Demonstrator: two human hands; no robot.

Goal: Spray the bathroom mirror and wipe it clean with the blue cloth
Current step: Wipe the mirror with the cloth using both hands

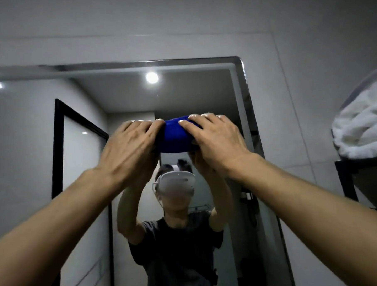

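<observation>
Both hands, left hand [129, 143] & right hand [213, 137], press the blue cloth [174, 139] flat on the mirror [116, 92], fingers fairly straight, near the top centre. Keep pressure even & overlap strokes w/ each pass, I'd say.

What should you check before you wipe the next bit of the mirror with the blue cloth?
1. Blue cloth on the mirror: ok.
2. Left hand pressing the cloth: ok.
3. Right hand pressing the cloth: ok.
4. Glass wet with spray: cannot tell.
5. Mirror's top edge within reach: ok, likely, since it sits just above the hands.
6. White towels on the shelf to the right, clear of the arms: ok.
</observation>
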